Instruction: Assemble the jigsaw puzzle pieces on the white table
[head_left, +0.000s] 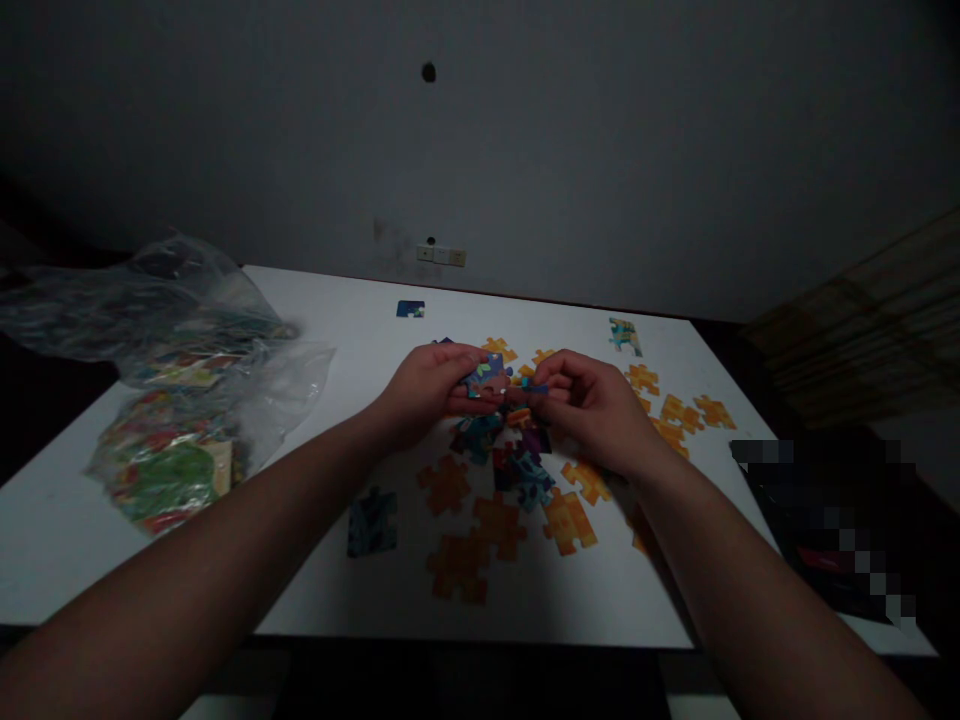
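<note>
**Mia:** Dark room, gray wall, and a white table (315, 590) pushed up against it. What are the hands doing?

**Ben:** Both hands are up over the pile of puzzle pieces (517, 470) in the middle of the table. The left hand (431, 392) is pinching a blue puzzle piece (486, 378) with some green and pink on it. Its fingers are curled tight around the piece.

**Mia:** And the other one?

**Ben:** The right hand (592, 405) is closed on a small blue piece (534, 384). Only a bit of it pokes out from the fingertips. The two held pieces are just beside each other, above the pile. I cannot tell if they touch.

**Mia:** What is in the pile?

**Ben:** Some pieces show colors and some are turned over, so they look orange. More orange pieces (679, 410) lie to the right of the pile. One dark piece (372, 522) sits alone, near the pile on its left and closer to the person.

**Mia:** Anything far from the pile?

**Ben:** Yes. A small blue piece (410, 309) lies behind the pile, near the wall. A light colored piece (625, 336) lies behind it too, more to the right. Way off to the left of the pile are clear plastic bags (180, 400) with colorful puzzle parts inside.
</note>
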